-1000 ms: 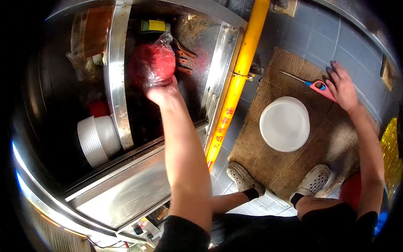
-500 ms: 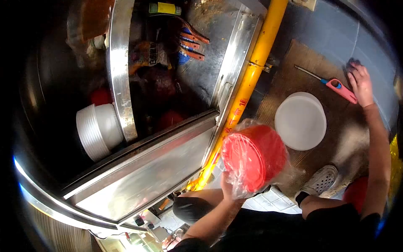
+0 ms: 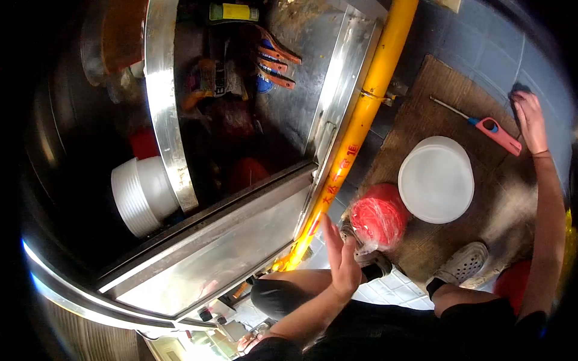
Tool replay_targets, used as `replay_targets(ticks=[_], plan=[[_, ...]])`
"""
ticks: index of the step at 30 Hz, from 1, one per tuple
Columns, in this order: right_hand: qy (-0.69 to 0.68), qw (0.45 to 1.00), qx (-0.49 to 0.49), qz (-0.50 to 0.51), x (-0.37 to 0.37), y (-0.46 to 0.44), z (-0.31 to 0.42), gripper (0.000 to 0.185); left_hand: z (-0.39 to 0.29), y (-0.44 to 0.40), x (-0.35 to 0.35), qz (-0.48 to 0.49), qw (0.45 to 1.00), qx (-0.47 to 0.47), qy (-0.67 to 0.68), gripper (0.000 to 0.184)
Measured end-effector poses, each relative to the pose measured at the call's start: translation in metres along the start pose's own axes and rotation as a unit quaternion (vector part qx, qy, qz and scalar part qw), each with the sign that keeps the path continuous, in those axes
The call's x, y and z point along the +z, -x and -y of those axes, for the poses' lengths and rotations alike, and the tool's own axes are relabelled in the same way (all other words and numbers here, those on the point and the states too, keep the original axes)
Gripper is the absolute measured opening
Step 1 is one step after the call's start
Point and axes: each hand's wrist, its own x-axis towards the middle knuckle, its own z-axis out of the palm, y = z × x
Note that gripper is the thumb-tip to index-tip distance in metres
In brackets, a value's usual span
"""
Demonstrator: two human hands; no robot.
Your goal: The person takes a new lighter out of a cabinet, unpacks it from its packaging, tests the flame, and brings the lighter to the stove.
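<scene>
A: Left hand [image 3: 344, 268], go.
B: Fingers straight, released, holding nothing. Sits near the red bundle [image 3: 379, 216], at its 7 o'clock.
A: Bundle's where?
B: Wrapped in clear plastic, on the brown mat [image 3: 421, 111], just beside the white tub [image 3: 436, 179], tub's 8 o'clock. Touching? Can't tell.
A: Right hand [image 3: 531, 123]?
B: Tub's 2 o'clock, past the pink lighter [image 3: 498, 136]. Fingers loosely extended, released, no object showing. Contact with the grey tiles [image 3: 500, 60]: can't tell.
A: Lighter?
B: On the mat, handle nearest that hand, nozzle pointing to 10 o'clock.
A: Rest?
B: Yellow pipe [image 3: 383, 60], tub's 10 o'clock. White bowl stack [image 3: 132, 198] on its side, 9 o'clock.
</scene>
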Motion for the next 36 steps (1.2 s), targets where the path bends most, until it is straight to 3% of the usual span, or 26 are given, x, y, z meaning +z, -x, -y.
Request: replay_targets(ticks=[1, 3, 6, 7, 8, 10, 11, 12, 13, 14, 15, 16, 18, 20, 22, 24, 26, 28, 30, 33, 35, 36], plan=[[0.003, 1.0, -0.004, -0.005, 0.001, 0.001, -0.002, 0.018, -0.016, -0.012, 0.002, 0.035, 0.99, 0.133, -0.042, 0.077], [0.01, 1.0, -0.014, -0.014, 0.001, 0.003, -0.005, 0.018, -0.062, -0.074, 0.023, -0.021, 0.935, 0.341, -0.099, 0.076], [0.004, 1.0, 0.019, 0.01, -0.005, 0.002, 0.001, 0.018, -0.11, -0.181, 0.06, -0.115, 0.933, 0.337, -0.045, 0.072], [-0.002, 1.0, 0.018, 0.009, -0.005, 0.0, 0.002, 0.019, -0.107, -0.234, 0.06, -0.147, 0.91, 0.371, -0.111, 0.067], [-0.007, 1.0, 0.018, 0.007, -0.005, 0.0, 0.002, 0.019, -0.108, -0.282, 0.07, -0.247, 0.859, 0.392, -0.219, 0.065], [-0.017, 1.0, 0.019, 0.005, -0.006, 0.0, 0.001, 0.02, -0.112, -0.38, 0.06, -0.23, 0.882, 0.261, -0.318, 0.062], [-0.023, 1.0, 0.021, 0.003, -0.005, 0.0, -0.001, 0.02, -0.125, -0.408, 0.048, -0.147, 0.895, 0.112, -0.406, 0.061], [-0.027, 0.999, 0.026, 0.001, -0.005, 0.002, -0.003, 0.02, -0.138, -0.433, 0.038, -0.057, 0.875, -0.04, -0.48, 0.061], [-0.029, 0.999, 0.024, 0.003, -0.005, 0.003, -0.004, 0.02, -0.119, -0.469, 0.017, -0.149, 0.812, 0.14, -0.546, 0.056], [-0.031, 0.999, 0.023, 0.006, -0.005, 0.002, -0.004, 0.02, -0.099, -0.494, 0.005, -0.234, 0.711, 0.314, -0.584, 0.05], [-0.032, 0.999, 0.022, 0.009, -0.006, 0.003, -0.003, 0.02, -0.136, -0.449, 0.025, -0.165, 0.736, 0.166, -0.635, 0.053], [-0.034, 0.999, 0.025, 0.013, -0.007, 0.002, -0.001, 0.02, -0.143, -0.447, 0.016, -0.102, 0.688, 0.159, -0.701, 0.056], [-0.037, 0.999, 0.032, 0.02, -0.01, 0.0, 0.004, 0.02, -0.139, -0.447, -0.002, -0.043, 0.658, 0.2, -0.724, 0.058], [-0.03, 0.999, 0.041, 0.01, -0.005, 0.001, -0.003, 0.019, -0.156, -0.41, 0.015, -0.031, 0.659, 0.119, -0.742, 0.057], [-0.031, 0.999, 0.04, 0.018, 0.001, 0.006, -0.004, 0.019, -0.144, -0.403, -0.002, -0.034, 0.663, 0.1, -0.741, 0.058], [-0.023, 0.999, 0.036, 0.013, 0.0, 0.005, -0.008, 0.019, -0.125, -0.42, -0.028, -0.061, 0.677, 0.172, -0.713, 0.061], [-0.024, 0.999, 0.036, 0.026, -0.002, 0.004, -0.011, 0.019, -0.119, -0.415, -0.031, -0.11, 0.698, 0.009, -0.707, 0.06], [0.004, 1.0, 0.013, 0.025, -0.001, 0.007, -0.012, 0.018, -0.109, -0.427, -0.045, -0.105, 0.661, -0.051, -0.741, 0.053], [-0.016, 1.0, 0.017, 0.013, -0.001, 0.006, -0.011, 0.017, -0.093, -0.453, -0.074, -0.052, 0.577, -0.01, -0.815, 0.046], [-0.017, 0.999, 0.02, 0.019, -0.001, 0.007, -0.011, 0.017, -0.107, -0.44, -0.058, -0.055, 0.646, -0.058, -0.759, 0.053], [-0.005, 1.0, 0.02, 0.023, -0.001, 0.006, -0.014, 0.017, -0.109, -0.447, -0.062, -0.133, 0.774, -0.045, -0.618, 0.051], [0.001, 0.999, 0.02, 0.025, 0.0, 0.007, -0.015, 0.018, -0.11, -0.456, -0.068, -0.157, 0.796, -0.046, -0.583, 0.049]])
